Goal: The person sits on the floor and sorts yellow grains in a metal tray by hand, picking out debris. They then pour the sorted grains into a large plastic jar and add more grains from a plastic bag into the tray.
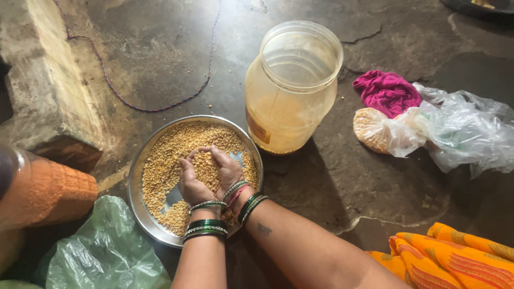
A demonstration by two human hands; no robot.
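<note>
Head view is showing a heap of yellow split lentils lying in a round steel plate that is sitting on the dark stone floor, low and left of centre in the picture. Both hands are resting in the middle of the plate, cupped together with fingers curled inward, and a mound of the lentils is sitting between the palms. The left hand is curving around the mound from the left, and the right hand is closing against it from the right, so the two are touching at the fingertips. Green and silver bangles are circling both wrists. A bare patch of steel is showing just beneath the hands where the lentils are scraped aside. Just beyond the plate's upper right rim, an open clear plastic jar is standing upright, apart from the plate by a narrow gap. Farther right, a magenta cloth is lying beside a crumpled clear plastic bag holding more grain. A thin cord is curving across the floor above the plate. A green plastic bag is lying at the lower left, beside an orange textured container, and orange patterned fabric is showing at the lower right.
</note>
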